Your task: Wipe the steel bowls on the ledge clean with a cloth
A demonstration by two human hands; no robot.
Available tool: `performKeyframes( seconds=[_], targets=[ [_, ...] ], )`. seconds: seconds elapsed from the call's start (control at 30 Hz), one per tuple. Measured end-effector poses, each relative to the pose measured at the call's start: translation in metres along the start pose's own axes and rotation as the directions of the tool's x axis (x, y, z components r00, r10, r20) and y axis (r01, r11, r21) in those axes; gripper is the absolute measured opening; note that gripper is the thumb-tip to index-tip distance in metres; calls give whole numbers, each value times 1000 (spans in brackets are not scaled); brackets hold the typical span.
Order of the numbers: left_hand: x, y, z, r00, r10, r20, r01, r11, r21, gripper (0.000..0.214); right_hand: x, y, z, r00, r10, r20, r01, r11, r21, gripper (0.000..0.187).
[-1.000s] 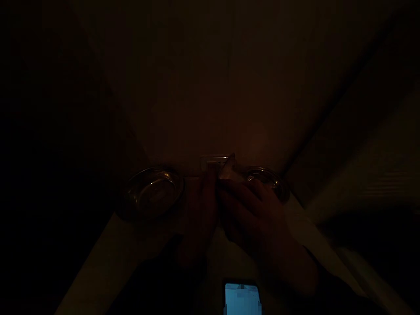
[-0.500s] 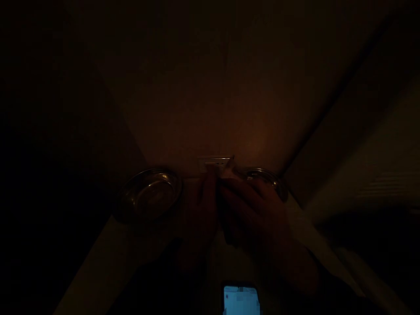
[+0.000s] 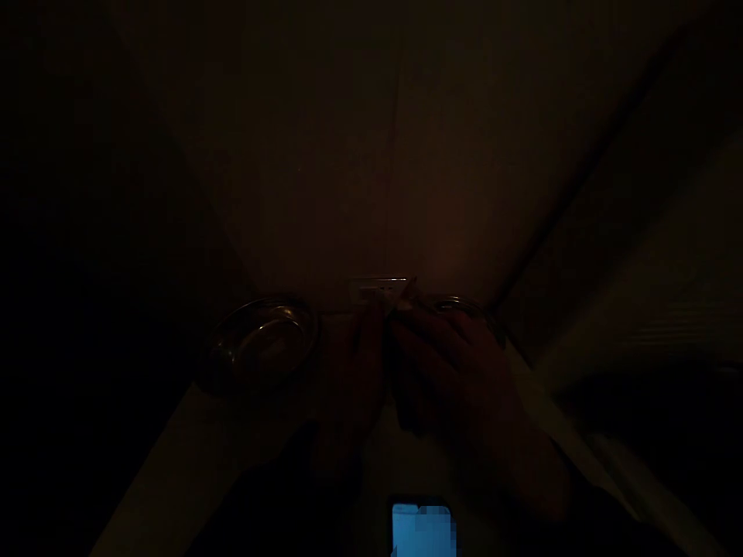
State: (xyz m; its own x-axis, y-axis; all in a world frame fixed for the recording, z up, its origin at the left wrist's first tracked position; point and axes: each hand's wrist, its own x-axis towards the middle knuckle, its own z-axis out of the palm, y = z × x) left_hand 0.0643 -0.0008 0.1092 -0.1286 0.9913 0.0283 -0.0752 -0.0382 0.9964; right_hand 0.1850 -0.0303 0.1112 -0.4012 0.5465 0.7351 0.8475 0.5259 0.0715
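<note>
The scene is very dark. My left hand (image 3: 351, 379) and my right hand (image 3: 458, 379) meet at the middle of a pale table (image 3: 168, 456), fingers closed together around a small pale, shiny thing (image 3: 400, 298) that I cannot make out. Its tip shows just above my fingertips. A round metal bowl (image 3: 261, 344) sits to the left of my left hand. A second metal bowl (image 3: 458, 305) lies behind my right hand, mostly hidden by it.
A lit phone screen (image 3: 422, 530) glows blue at the bottom edge, close to my body. A small pale box-like thing (image 3: 377, 288) stands against the wall (image 3: 371, 155) behind my hands. A pale ledge (image 3: 650, 309) runs along the right.
The picture has grown darker. The pale thing in my fingers has sunk lower and shows less. My hands have stayed in nearly the same place.
</note>
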Motion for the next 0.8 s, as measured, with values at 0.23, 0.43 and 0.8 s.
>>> performKeyframes(
  seconds=[0.23,0.43,0.8],
  targets=[
    [-2,3,0,995,10,96,-13,1000,26,33,6,19,-2,983,181,-19,-179,980,88,26],
    [-2,1,-1,1000,-3,29,3,1000,-14,30,1,3,-2,999,35,-3,-35,997,64,28],
    [-4,7,-1,995,-41,95,38,999,28,39,6,18,-2,973,231,-28,-229,972,59,25]
  ],
)
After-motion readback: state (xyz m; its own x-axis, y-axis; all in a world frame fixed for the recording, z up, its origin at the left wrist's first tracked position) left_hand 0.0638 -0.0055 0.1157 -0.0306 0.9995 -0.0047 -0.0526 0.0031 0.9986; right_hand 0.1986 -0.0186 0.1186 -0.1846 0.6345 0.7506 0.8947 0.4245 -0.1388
